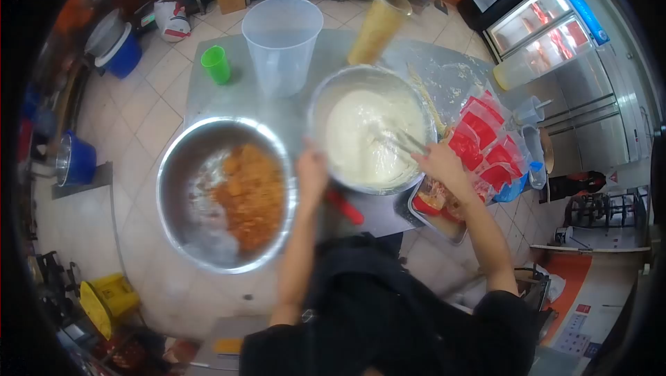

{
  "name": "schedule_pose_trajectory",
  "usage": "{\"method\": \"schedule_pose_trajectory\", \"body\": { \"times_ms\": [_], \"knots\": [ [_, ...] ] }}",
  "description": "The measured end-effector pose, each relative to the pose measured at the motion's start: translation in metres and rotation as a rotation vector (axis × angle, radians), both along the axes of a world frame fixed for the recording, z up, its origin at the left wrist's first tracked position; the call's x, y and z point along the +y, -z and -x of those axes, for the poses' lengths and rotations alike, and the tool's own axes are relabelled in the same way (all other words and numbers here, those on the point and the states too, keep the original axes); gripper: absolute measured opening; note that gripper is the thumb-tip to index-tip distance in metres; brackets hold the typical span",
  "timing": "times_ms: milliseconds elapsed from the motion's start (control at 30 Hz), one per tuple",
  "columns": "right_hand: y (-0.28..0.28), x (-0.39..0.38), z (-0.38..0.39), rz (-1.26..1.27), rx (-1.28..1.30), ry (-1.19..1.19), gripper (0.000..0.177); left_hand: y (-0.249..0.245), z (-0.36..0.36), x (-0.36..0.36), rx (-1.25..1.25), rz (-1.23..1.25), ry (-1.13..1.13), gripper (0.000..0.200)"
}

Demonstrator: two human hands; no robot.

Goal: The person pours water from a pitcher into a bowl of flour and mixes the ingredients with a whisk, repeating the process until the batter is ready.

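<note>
A metal bowl (316, 114) of creamy white batter (357, 126) stands near the middle of the metal table. My right hand (440, 162) is closed on a metal whisk (406, 141), whose far end dips into the batter. At the bowl's left side is my left hand (312, 168), blurred, its fingers seemingly against the rim; their grip is unclear. A large steel bowl (166, 199) with an orange-brown food mixture (253, 195) sits to the left of that hand. Just below the batter bowl lies a red object (345, 207), perhaps a handle.
Behind the bowls stand a green cup (216, 65), a clear jug (282, 43) and a tall yellowish container (379, 28). Red and clear packets (485, 137) lie at the right, beside a tray of food pieces (454, 234). A glass-door fridge (548, 29) is at the back right.
</note>
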State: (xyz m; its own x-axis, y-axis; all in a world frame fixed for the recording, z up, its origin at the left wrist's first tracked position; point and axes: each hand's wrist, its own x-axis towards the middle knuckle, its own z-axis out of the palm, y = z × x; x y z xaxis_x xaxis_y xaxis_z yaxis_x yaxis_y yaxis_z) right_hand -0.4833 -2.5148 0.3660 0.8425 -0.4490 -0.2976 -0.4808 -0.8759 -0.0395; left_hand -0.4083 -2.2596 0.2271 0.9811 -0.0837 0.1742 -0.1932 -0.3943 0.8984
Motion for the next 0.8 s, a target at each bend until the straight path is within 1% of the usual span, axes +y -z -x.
{"method": "schedule_pose_trajectory", "body": {
  "times_ms": [67,133,200,267,300,333,367,400,433,467,533,567,600,667,700,767,800],
  "knots": [
    [0.007,-0.016,-0.01,0.04,-0.026,0.011,0.057,-0.007,0.0,0.001,0.034,-0.003,0.021,0.05],
    [0.028,-0.032,-0.033,0.074,-0.058,0.028,0.06,-0.014,0.001,0.003,0.063,-0.013,0.046,0.05],
    [0.058,-0.042,-0.062,-0.217,0.114,0.024,0.06,-0.02,0.001,0.004,0.111,0.029,0.073,0.05],
    [0.073,-0.019,-0.074,-0.348,0.002,0.008,0.057,-0.022,0.0,0.003,0.139,0.045,0.067,0.05],
    [0.075,-0.005,-0.074,-0.372,-0.028,-0.055,0.055,-0.02,-0.001,0.003,0.176,0.068,0.062,0.05],
    [0.076,0.01,-0.071,-0.394,-0.056,-0.118,0.054,-0.015,-0.002,0.004,0.176,0.066,0.061,0.05],
    [0.045,0.037,-0.063,-0.408,0.073,-0.103,0.056,-0.007,-0.003,0.004,0.115,0.044,0.058,0.049],
    [0.038,0.041,-0.055,-0.383,0.121,-0.214,0.056,-0.003,-0.003,0.003,0.054,0.026,0.053,0.049],
    [0.034,0.041,-0.049,-0.354,0.171,-0.327,0.056,-0.008,-0.003,0.003,0.057,0.032,0.046,0.049],
    [0.031,0.036,-0.042,-0.347,0.178,-0.334,0.056,-0.012,-0.002,0.003,0.056,0.04,0.05,0.049],
    [0.021,0.011,-0.026,-0.206,0.347,-0.526,0.058,-0.019,0.0,0.004,0.063,0.054,0.049,0.05],
    [0.015,-0.004,-0.023,-0.145,0.431,-0.534,0.059,-0.02,0.0,0.004,0.135,0.058,0.048,0.05],
    [0.008,-0.017,-0.022,-0.085,0.514,-0.539,0.06,-0.021,0.0,0.004,0.207,0.061,0.05,0.05],
    [-0.006,-0.036,-0.028,0.051,0.574,-0.497,0.058,-0.027,0.0,0.004,0.214,0.05,0.061,0.05],
    [-0.006,-0.041,-0.036,0.05,0.577,-0.492,0.058,-0.031,0.0,0.004,0.214,0.035,0.073,0.05],
    [0.002,-0.054,-0.048,0.118,0.368,-0.197,0.054,-0.045,0.001,0.006,0.25,0.037,0.081,0.05],
    [0.02,-0.062,-0.051,0.119,0.371,-0.187,0.054,-0.049,0.003,0.006,0.286,0.04,0.08,0.05]
  ]
}}
